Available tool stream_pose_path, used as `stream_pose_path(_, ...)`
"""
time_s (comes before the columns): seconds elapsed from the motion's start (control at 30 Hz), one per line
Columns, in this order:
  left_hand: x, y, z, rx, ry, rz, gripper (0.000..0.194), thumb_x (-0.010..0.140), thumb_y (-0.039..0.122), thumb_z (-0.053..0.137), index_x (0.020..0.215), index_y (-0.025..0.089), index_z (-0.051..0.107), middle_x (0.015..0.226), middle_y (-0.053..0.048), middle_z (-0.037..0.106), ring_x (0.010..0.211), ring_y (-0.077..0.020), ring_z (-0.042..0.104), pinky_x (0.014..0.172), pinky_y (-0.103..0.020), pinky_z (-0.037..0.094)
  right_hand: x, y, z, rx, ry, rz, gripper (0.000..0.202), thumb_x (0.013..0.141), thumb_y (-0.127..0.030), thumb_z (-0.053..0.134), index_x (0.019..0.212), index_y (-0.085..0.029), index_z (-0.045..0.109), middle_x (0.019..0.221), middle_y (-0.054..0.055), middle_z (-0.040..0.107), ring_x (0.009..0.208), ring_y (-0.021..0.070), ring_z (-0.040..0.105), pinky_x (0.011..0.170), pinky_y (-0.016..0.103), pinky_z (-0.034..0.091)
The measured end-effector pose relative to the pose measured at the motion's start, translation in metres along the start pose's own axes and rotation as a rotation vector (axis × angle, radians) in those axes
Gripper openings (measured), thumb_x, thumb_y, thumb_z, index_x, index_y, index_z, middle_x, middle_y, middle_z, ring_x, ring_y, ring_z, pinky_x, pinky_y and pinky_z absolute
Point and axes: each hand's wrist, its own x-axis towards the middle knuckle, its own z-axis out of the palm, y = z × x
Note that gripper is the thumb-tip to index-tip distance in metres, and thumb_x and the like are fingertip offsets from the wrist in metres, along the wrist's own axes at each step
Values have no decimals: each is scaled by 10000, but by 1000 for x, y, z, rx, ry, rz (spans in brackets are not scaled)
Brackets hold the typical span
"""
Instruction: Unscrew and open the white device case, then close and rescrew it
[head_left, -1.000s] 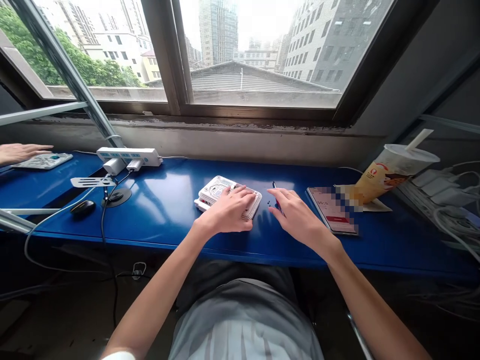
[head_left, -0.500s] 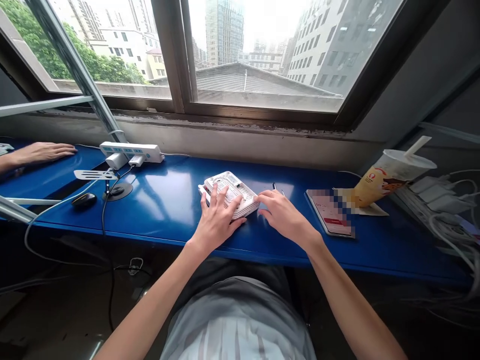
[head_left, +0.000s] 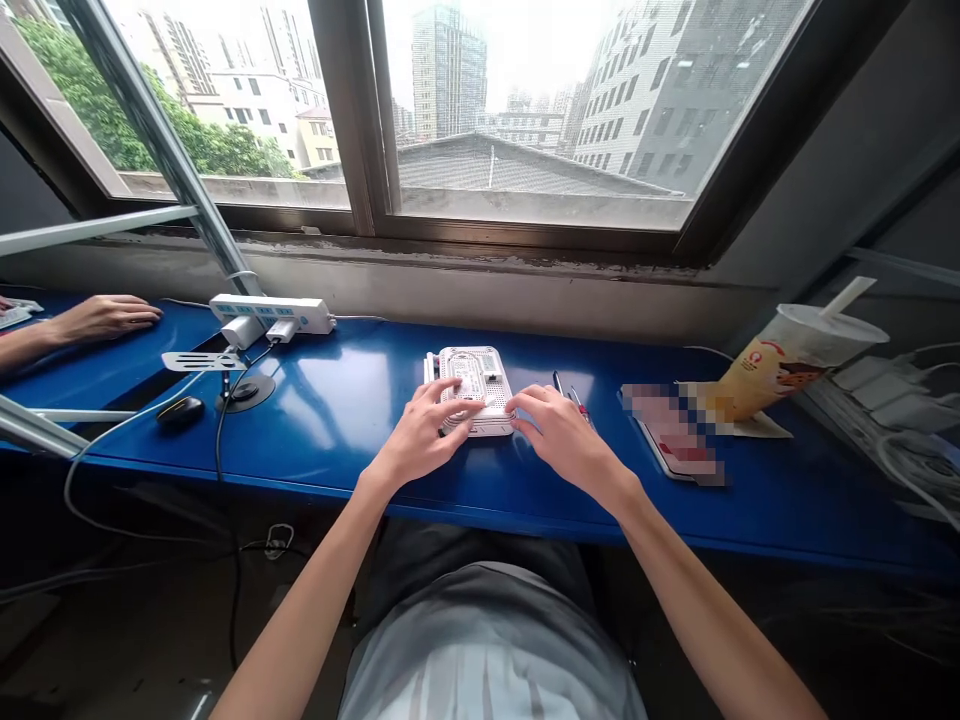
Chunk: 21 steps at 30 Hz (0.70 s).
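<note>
A white router [head_left: 471, 372] with a vented, labelled face and what looks like antennas at its left side lies on the blue desk [head_left: 315, 430]. My left hand [head_left: 421, 430] is curved over its near left part, fingers on the top face and thumb by the front edge. At the near right corner, my right hand [head_left: 559, 430] has bent fingertips and thumb against the router's edge. Both hands are closed on it from opposite sides. The fingers cover part of the front. Just beyond my right hand lie thin pen-like tools [head_left: 576, 398], partly hidden.
A phone [head_left: 667, 440] lies to the right, near a drink cup [head_left: 780, 360] and bundled white cables and adapters [head_left: 885, 390]. On the left are a power strip [head_left: 274, 312], a black mouse [head_left: 180, 412] and a metal frame post [head_left: 161, 130]. Another person's hand [head_left: 109, 318] rests at far left.
The router has turned from a slanted pose to nearly square with the desk and lies flatter. My left hand has drawn in toward its near edge; my right hand stays at its right side.
</note>
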Motion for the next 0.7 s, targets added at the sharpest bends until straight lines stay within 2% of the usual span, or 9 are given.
stream_pose_path(0.07, 8, -1, -1, -48, 131, -108, 348, 1048, 415, 552, 1304, 307, 761, 1537, -120, 491, 1446, -339, 530, 1177, -511, 503, 1, 0, 1, 13, 10, -5, 153, 1038, -142, 629, 1146, -178, 730, 1321, 132, 725, 1208, 312, 644, 904, 399, 597)
stream_pose_path(0.17, 22, -8, 1, 18, 287, -295, 451, 1038, 396, 531, 1430, 216, 663, 1429, -187, 499, 1258, -336, 646, 1074, -503, 560, 0, -3, 2, 25, 12, -8, 139, 1045, -142, 617, 1125, -170, 728, 1334, 136, 736, 1246, 297, 642, 942, 390, 604)
stream_pose_path(0.23, 30, -15, 5, 88, 259, -349, 506, 1047, 398, 493, 1496, 186, 590, 1312, -197, 563, 1117, -336, 691, 998, -517, 579, -2, -6, 1, 22, 5, 0, 164, 1056, -131, 587, 1130, -161, 729, 1308, 144, 748, 1235, 288, 653, 938, 379, 610)
stream_pose_path(0.33, 33, -23, 11, 131, 176, -318, 516, 1085, 428, 380, 1495, 177, 566, 1165, -195, 647, 985, -342, 695, 917, -540, 585, -7, -13, -3, -2, -19, 17, 210, 1069, -118, 540, 1118, -156, 741, 1255, 153, 763, 1190, 285, 675, 919, 371, 610)
stream_pose_path(0.43, 29, -20, 15, 141, 139, -205, 526, 1104, 445, 315, 1461, 176, 593, 1221, -220, 658, 1042, -354, 666, 930, -560, 577, -15, -18, -12, -36, -76, 20, 251, 1071, -111, 516, 1075, -168, 759, 1188, 142, 779, 1104, 279, 709, 861, 353, 608)
stream_pose_path(0.53, 23, -6, 17, 170, 115, -186, 651, 1110, 568, 271, 1551, 169, 535, 1346, -232, 603, 1194, -364, 632, 997, -561, 563, -22, -13, -27, -81, -116, 33, 254, 1067, -122, 530, 1089, -187, 775, 1187, 135, 780, 1093, 292, 727, 875, 367, 599)
stream_pose_path(0.57, 22, 0, 17, 197, 105, -172, 691, 1102, 618, 277, 1591, 184, 502, 1439, -237, 552, 1306, -381, 586, 1051, -572, 539, -24, -9, -32, -110, -107, 63, 255, 1074, -141, 528, 1135, -185, 772, 1208, 144, 773, 1108, 305, 726, 882, 380, 595)
stream_pose_path(0.63, 19, 10, 18, 274, 78, -81, 716, 1077, 683, 335, 1615, 238, 494, 1632, -226, 402, 1528, -432, 395, 1160, -619, 452, -27, 1, -43, -199, -81, 165, 272, 1091, -192, 519, 1240, -166, 746, 1238, 166, 760, 1112, 328, 727, 863, 396, 593)
stream_pose_path(0.7, 17, 17, 19, 353, 33, 42, 708, 1045, 706, 438, 1601, 276, 523, 1725, -196, 306, 1618, -460, 238, 1220, -660, 366, -28, 11, -51, -248, -99, 233, 277, 1089, -239, 551, 1288, -152, 724, 1215, 167, 762, 1083, 334, 735, 837, 400, 590)
